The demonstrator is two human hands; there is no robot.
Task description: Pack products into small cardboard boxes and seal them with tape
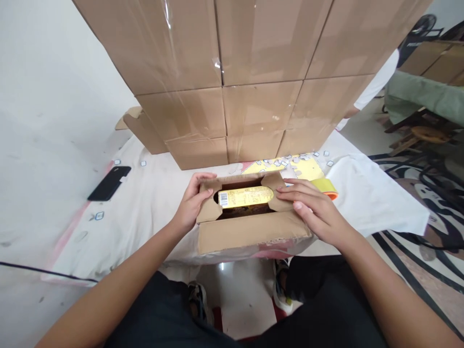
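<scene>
A small open cardboard box [250, 232] sits at the near edge of the cloth-covered table, its long near flap folded outward. Its two short end flaps lie folded inward. Inside is a yellow printed carton [245, 197] with a barcode at its left end. My left hand [192, 200] grips the box's left end, thumb on the end flap and fingers around the far corner. My right hand [313, 208] lies on the right end flap with fingers stretched out flat, holding nothing. Beside its far side is a yellow-green tape roll [325, 187] with an orange inner edge, partly hidden.
Stacked taped cartons [261, 106] stand tall right behind the box. A black phone [109, 183] lies on the left of the white cloth [152, 193]. Small paper pieces [297, 159] are scattered behind the box. Another person's white sleeve [379, 79] shows beyond the stack.
</scene>
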